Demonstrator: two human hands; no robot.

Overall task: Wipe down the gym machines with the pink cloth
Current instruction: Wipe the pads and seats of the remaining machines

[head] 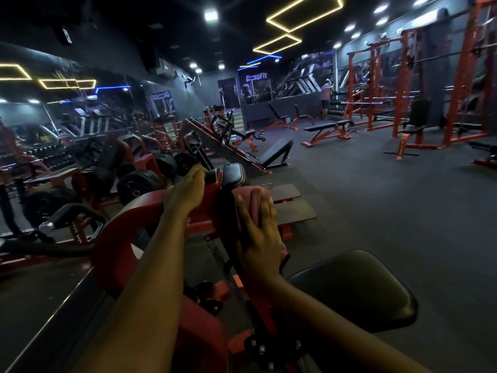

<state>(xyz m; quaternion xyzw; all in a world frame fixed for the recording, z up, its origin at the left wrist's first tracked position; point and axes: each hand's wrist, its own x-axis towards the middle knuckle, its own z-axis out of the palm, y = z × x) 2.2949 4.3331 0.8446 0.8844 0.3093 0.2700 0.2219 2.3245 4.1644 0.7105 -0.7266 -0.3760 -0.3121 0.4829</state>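
Note:
A red-framed gym machine [129,219] fills the lower middle of the view, with a black seat pad [357,286] at the lower right and black upper pads [234,175] ahead. My right hand [258,232] lies flat with straight fingers on the folded pink cloth [255,195], pressing it against the machine's central upright. My left hand [188,184] reaches forward and rests on top of the red frame next to the upper pads; its fingertips are hidden from me.
Black weight plates [139,184] and a black-grip handle [72,214] sit to the left. Benches [326,130] and red racks [403,84] stand across the dark rubber floor to the right. A person [326,95] stands far back by a dumbbell rack.

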